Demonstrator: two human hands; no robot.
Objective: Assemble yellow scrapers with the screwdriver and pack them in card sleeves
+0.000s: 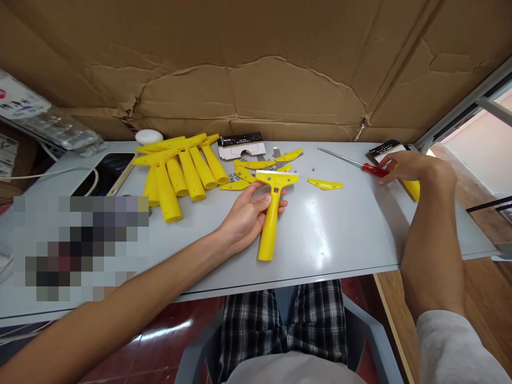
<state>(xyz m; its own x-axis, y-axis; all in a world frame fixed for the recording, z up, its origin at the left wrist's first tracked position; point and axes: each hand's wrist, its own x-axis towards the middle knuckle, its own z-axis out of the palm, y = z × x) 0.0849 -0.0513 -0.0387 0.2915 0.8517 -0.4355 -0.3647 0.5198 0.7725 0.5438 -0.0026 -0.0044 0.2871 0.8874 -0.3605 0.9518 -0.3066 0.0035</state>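
Note:
My left hand (250, 213) is closed round a yellow scraper (270, 224), its head pointing away from me and a metal blade strip along the top edge. At the right, my right hand (404, 168) has its fingers on both sides of the red handle of a screwdriver (374, 170), whose shaft points to the far left. Loose yellow blade covers (290, 156) lie beyond the scraper, among small screws and blades. A single yellow cover (325, 184) rests between the two hands.
Several yellow scraper handles (168, 197) are piled on the left of the table (340, 234). Black-and-white boxes (242, 146) stand at the back and far right. A phone or tablet (104, 173), a cable and a plastic bottle (56, 125) are at left. Cardboard (240, 64) walls off the back.

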